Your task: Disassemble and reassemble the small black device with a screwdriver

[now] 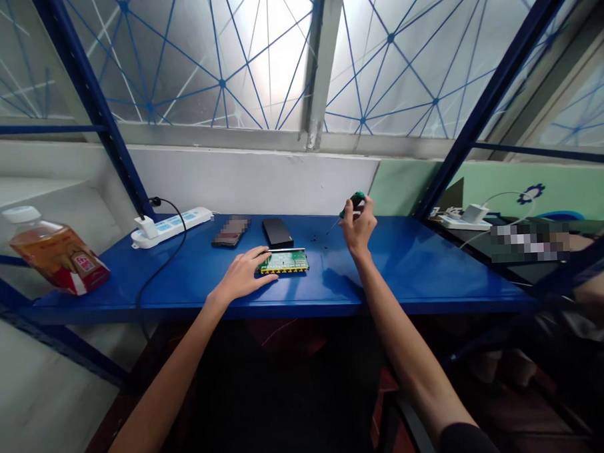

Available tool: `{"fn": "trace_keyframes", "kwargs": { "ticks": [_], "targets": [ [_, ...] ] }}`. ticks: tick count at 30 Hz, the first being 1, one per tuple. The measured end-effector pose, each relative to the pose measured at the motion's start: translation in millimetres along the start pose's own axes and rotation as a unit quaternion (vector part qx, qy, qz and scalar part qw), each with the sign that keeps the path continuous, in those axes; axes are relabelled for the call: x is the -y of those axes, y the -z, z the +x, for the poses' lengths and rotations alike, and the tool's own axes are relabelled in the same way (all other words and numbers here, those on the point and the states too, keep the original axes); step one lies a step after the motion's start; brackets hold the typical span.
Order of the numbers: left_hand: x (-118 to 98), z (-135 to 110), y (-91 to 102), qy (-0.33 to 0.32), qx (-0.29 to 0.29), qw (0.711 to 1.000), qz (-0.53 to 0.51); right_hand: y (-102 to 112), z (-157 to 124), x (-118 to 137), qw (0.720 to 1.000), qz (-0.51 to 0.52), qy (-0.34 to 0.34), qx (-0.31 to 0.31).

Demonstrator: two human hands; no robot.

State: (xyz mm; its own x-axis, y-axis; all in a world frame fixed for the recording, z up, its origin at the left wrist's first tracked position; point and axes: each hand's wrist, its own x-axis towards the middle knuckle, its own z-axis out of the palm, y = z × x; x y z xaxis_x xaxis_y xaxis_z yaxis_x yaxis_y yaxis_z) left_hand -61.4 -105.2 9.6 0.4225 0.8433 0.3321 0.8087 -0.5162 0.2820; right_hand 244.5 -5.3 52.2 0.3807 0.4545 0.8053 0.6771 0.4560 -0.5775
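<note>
Frosted windows (185, 64) crossed with blue lines stand behind a blue desk (408, 268), framed on both sides by blue metal posts. In front of me, near the front edge of the desk, lies a green circuit board (289, 261) with a row of yellow connectors along its near side. My left hand (241, 272) has its grip around the board's left end, thumb at the near side and fingers at the far side. My right hand (361, 227) is raised above the desk, its grip closed around the green-and-black handle of a screwdriver (357, 198); the thin shaft slants down to the left, clear of the board. A few dark specks (313, 239) lie between, too small for me to identify. Just behind the board sits a black case (278, 234). Farther left are a blurred dark flat object (231, 231), a white power strip (174, 227) and a tilted bottle (57, 254).
</note>
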Motion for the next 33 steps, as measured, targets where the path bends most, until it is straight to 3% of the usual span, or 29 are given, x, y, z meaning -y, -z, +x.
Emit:
{"fn": "trace_keyframes", "kwargs": {
  "ticks": [5,19,33],
  "targets": [
    [1.0,0.1,-1.0,0.0,-0.002,1.0,-0.003,-5.1,-10.3,-12.0,0.997,-0.052,0.036,0.035],
    [-1.5,-0.1,0.9,0.003,0.003,1.0,0.002,-0.4,-14.3,-13.1,0.994,-0.064,0.018,0.083],
    [-0.2,0.2,-0.5,0.005,0.004,1.0,0.003,2.6,-14.2,-9.7,0.998,-0.052,0.008,0.043]
  ]
}}
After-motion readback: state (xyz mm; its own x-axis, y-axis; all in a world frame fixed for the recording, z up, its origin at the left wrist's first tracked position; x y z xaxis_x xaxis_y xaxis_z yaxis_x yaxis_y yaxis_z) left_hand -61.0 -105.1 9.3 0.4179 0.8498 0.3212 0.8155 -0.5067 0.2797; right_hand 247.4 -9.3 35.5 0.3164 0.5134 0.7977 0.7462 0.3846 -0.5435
